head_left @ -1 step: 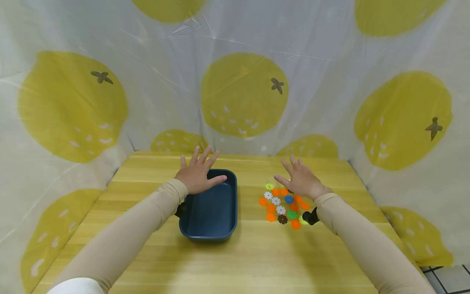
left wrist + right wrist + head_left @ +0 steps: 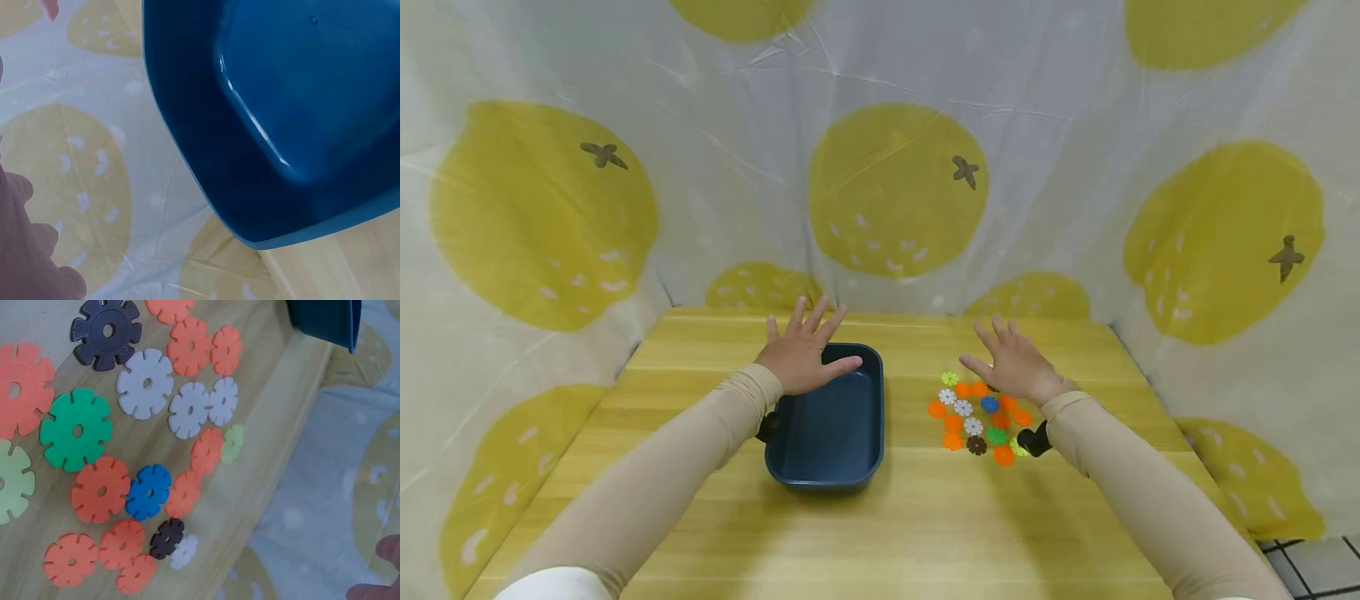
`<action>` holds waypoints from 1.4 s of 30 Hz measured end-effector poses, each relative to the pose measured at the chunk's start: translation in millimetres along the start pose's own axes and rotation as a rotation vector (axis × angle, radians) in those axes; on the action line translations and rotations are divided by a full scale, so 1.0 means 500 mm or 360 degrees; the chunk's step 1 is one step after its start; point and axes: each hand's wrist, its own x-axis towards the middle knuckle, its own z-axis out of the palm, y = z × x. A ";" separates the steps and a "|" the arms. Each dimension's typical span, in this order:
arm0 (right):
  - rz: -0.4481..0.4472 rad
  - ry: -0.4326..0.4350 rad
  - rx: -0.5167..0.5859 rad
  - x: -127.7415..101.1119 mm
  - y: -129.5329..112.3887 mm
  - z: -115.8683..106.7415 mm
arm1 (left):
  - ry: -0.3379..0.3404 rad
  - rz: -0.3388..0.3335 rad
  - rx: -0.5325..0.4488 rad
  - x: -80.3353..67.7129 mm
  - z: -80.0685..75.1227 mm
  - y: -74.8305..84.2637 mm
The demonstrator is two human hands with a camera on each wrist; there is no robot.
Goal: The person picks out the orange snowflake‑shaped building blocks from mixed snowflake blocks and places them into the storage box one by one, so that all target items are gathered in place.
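By the tub (image 2: 831,433) and discs (image 2: 973,427), my left hand (image 2: 797,356) and right hand (image 2: 1018,370) are hovering splayed, empty, perhaps low enough to brush discs astray.

Head view high, forward-down; wrist views close; all share tray (image 2: 831,442).

No text, label, brand, number or sign can be read in these views. The dark blue tub (image 2: 827,450), left of the table's (image 2: 925,533) middle, bears one small round mark (image 2: 314,20) inside, too small to tell. Neither the flower-shaped discs (image 2: 973,427), nearer the right edge, nor the printed cloth (image 2: 715,183) behind shows legible writing.
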 end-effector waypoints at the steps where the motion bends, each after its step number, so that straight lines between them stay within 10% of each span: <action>1: 0.0006 -0.0001 -0.0001 -0.001 0.003 0.000 | -0.0004 -0.0005 -0.0005 0.001 0.001 0.001; 14: 0.0260 -0.0222 0.0101 -0.021 0.070 -0.006 | -0.0164 -0.0248 -0.0136 -0.026 0.033 -0.057; 23: 0.0361 -0.0596 0.0216 -0.060 0.113 0.008 | -0.0525 -0.0405 -0.0551 -0.071 0.117 -0.102; 35: 0.0266 -0.0588 0.0275 -0.089 0.137 0.073 | -0.0477 -0.0330 -0.0597 -0.071 0.143 -0.090; 42: 0.0438 -0.0612 0.0533 -0.099 0.160 0.088 | -0.0479 -0.0355 -0.0585 -0.070 0.140 -0.079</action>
